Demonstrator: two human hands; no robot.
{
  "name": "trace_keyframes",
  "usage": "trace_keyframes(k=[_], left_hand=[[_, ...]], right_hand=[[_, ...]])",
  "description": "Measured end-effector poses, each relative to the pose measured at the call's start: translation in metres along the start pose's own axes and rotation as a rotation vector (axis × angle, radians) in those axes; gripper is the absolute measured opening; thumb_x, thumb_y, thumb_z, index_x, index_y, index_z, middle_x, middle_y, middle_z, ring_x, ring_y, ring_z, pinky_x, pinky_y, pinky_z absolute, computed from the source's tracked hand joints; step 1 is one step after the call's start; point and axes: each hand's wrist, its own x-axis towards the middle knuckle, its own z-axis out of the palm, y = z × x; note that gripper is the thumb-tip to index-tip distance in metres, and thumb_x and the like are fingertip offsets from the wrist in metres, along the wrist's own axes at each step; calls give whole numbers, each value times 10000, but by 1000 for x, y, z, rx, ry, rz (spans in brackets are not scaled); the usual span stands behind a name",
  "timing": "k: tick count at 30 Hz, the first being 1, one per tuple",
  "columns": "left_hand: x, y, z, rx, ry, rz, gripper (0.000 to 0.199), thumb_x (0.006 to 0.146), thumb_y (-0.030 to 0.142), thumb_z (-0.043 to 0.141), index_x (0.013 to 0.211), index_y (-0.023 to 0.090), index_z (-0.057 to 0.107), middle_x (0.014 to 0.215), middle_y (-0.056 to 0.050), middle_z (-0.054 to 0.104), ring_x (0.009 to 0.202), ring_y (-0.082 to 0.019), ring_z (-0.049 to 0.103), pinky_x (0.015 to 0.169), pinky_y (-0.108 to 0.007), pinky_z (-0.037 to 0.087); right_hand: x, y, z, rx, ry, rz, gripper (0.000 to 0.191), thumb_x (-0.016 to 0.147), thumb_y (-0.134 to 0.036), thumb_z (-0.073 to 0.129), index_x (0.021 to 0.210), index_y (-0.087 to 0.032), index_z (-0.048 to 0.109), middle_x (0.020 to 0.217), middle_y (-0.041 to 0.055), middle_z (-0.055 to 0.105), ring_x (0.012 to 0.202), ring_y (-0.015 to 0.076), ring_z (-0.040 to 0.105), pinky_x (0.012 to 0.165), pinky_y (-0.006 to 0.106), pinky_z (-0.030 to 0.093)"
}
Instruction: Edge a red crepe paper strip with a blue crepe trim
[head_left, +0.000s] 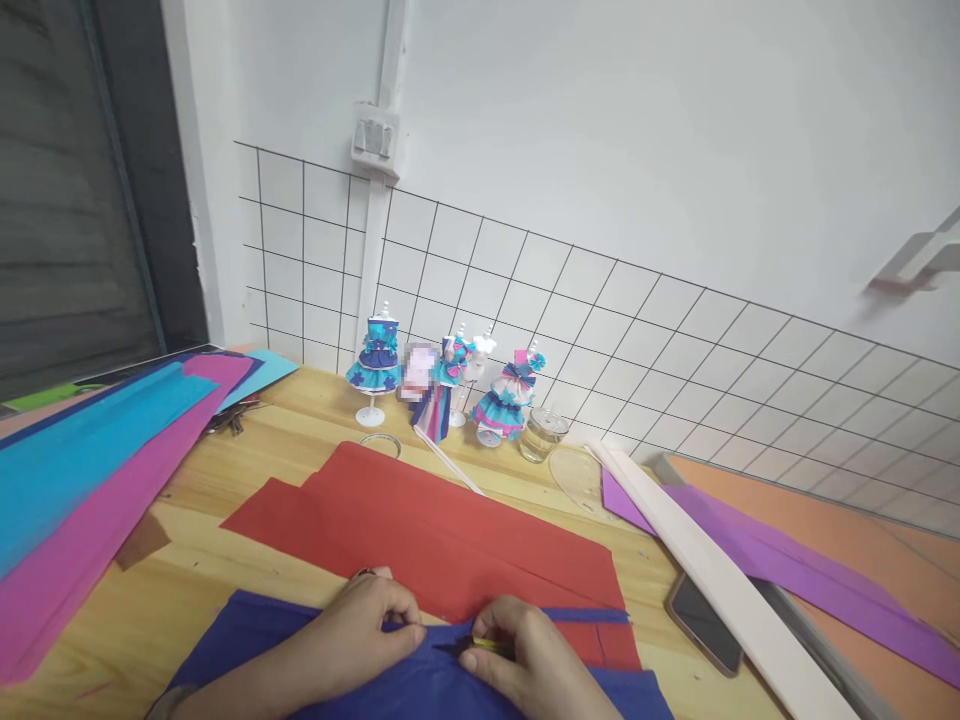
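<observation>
A dark blue sheet of paper (pixel 427 680), probably crepe, lies at the near edge of the table. My left hand (pixel 367 625) pinches its upper edge between thumb and fingers. Just to the right, my right hand (pixel 517 650) is closed on a small yellow-and-dark pointed tool (pixel 484 643), mostly hidden by the fingers; its dark tip points left over the blue sheet. Beyond both hands a red paper sheet (pixel 442 530) lies flat. A narrow blue strip (pixel 585 615) rests across its right end.
Small dress forms in paper dresses, one blue (pixel 375 355) and one multicoloured (pixel 506 400), stand by the wall grid. Nearby are a glass jar (pixel 544 435) and a tape ring (pixel 380 444). Coloured sheets (pixel 97 470) lie left; a phone (pixel 705 620) and a long pale roll (pixel 720 570) lie right.
</observation>
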Motion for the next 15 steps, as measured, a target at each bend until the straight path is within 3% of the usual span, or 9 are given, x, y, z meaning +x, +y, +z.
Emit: trace_keyframes(k=[6,15], left_hand=[[0,2,-1,28,-8,-6,195,721,273,503,572,222,618,614,44,642,704,-136,571,1028,-343,227],[-1,5,-4,39,-2,-7,181,720,266,502,590,218,618,642,27,657,731,-151,579,986,-329,287]], right_hand=[[2,-2,0,26,11,-39,147,747,-317,626,770,-172,623,763,5,643,699,140,563,600,200,380],[5,-7,-2,-6,11,-52,153,746,-334,646,719,-183,638,759,-1,649,712,140,582,611,199,380]])
